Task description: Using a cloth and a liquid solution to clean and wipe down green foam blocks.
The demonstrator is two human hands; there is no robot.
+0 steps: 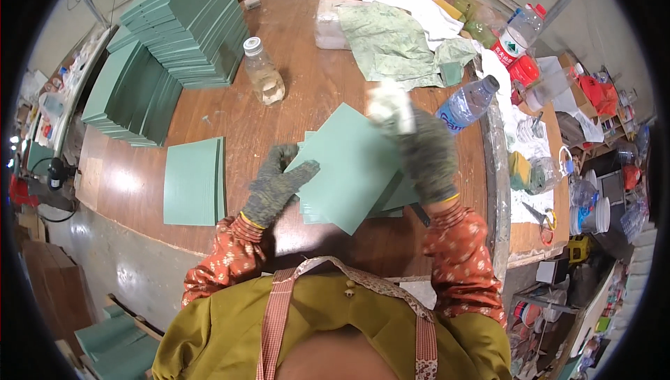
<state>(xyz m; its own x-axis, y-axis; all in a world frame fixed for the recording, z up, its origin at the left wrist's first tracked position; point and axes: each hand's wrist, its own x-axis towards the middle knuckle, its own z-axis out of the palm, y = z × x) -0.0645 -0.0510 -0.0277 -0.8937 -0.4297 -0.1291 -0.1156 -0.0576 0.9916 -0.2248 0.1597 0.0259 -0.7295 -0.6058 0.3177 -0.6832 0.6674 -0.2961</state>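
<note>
The left hand [276, 183] pinches a smooth, square-cornered green sheet [345, 164], set cornerwise near the table's [314, 87] front edge; the right hand [429, 157] (blurred) clutches a white wad [392, 109].

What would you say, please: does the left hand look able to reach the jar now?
Probably yes: nothing stands between the left hand and the jar, though the hand would first have to leave the green sheet.

We see both forearms [229, 254] reaching up from below — left hand [276, 183] gloved, thumb stretched rightward, fingers bent; right hand [428, 158] gloved too, set higher, curled closed — motion-blurred.
</note>
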